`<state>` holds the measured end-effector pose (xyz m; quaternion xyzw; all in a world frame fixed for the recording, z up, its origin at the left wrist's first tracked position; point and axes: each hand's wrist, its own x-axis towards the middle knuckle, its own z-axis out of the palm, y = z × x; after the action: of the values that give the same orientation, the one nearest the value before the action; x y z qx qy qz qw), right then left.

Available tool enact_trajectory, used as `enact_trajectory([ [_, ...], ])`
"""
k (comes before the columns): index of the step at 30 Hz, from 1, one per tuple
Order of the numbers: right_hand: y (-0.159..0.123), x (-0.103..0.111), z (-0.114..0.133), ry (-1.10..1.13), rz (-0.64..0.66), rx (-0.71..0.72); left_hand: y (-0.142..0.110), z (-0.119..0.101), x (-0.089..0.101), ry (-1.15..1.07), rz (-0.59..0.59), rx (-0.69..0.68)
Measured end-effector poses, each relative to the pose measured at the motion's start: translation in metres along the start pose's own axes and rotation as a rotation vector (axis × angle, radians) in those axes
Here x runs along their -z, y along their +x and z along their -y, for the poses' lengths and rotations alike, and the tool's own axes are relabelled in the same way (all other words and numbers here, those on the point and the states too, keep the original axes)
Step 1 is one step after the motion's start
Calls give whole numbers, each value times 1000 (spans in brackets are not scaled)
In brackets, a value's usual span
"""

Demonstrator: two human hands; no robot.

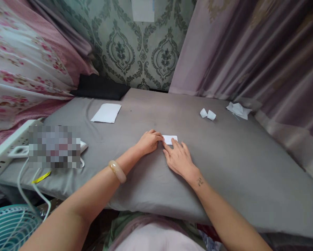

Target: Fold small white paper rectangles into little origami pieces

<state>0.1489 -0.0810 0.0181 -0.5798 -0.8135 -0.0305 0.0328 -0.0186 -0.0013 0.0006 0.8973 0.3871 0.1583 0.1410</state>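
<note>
Head view: your left hand, fingers curled, rests on the left end of the folded white paper rectangle; whether it pinches the paper, you cannot tell. Your right hand lies open, fingers spread, its index fingertip just beside the paper's near edge. The rectangle lies flat on the smooth grey fabric cover, long axis running left to right. Farther away lie a flat white paper sheet and two small folded paper pieces.
</note>
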Motion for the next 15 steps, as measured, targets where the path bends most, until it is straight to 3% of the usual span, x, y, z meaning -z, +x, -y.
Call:
enact_trajectory([
  [9, -4, 2, -15, 141, 6, 86, 7, -33, 0, 62, -58, 257],
  [15, -5, -3, -16, 157, -9, 42, 4, -52, -10, 96, -91, 409],
])
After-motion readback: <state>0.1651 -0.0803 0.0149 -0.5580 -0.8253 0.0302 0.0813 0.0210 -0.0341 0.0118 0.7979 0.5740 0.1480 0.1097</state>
